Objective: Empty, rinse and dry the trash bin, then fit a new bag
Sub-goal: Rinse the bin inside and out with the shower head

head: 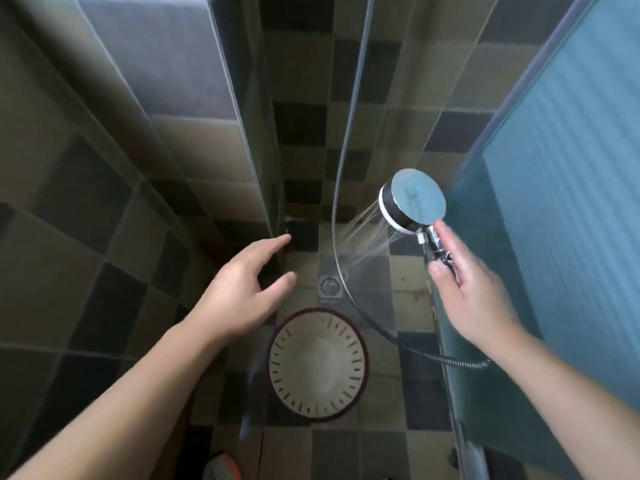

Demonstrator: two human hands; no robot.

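Right hand (467,282) grips running shower head (412,199) by its handle, spray angled down toward empty slotted trash bin (317,363) for rinsing, left hand (242,289) open, holding nothing

Both bare forearms reach in from the lower corners of the frame toward its middle. The left hand (242,289) hangs empty at centre-left, fingers (273,245) spread and loosely curled. The right hand (474,289), at centre-right, grips the chrome handle of a round chrome shower head (414,199).
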